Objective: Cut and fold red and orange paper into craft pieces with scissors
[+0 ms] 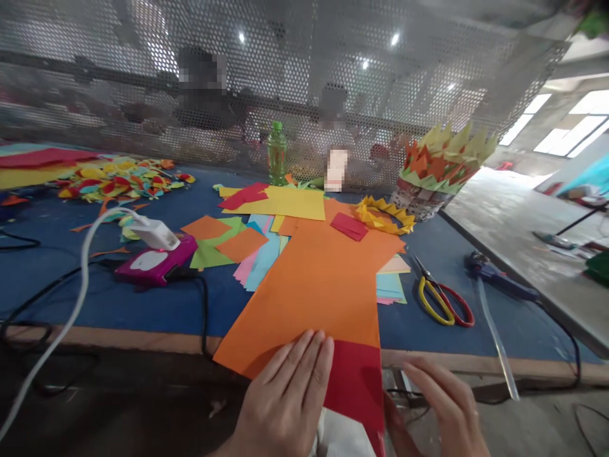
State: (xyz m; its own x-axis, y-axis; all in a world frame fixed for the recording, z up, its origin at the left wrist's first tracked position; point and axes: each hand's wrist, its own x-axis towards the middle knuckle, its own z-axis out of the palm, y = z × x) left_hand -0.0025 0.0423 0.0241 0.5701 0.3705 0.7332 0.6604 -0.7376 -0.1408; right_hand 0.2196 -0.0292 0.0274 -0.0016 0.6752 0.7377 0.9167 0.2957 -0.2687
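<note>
My left hand lies flat with fingers stretched together over a red sheet of paper and the orange paper. The orange paper is large and reaches over the table's front edge toward me. The red sheet lies at its near end. My right hand is beside the red sheet's right edge, fingers extended and apart from the thumb. The thumb is close to that edge; whether it touches is hard to tell. Beyond the orange paper are a small red piece and a yellow sheet.
Scissors and a glue gun lie at right. A purple power strip with a white plug is at left. Behind stand a green bottle, a yellow folded-paper ring, a paper basket and colourful paper pieces.
</note>
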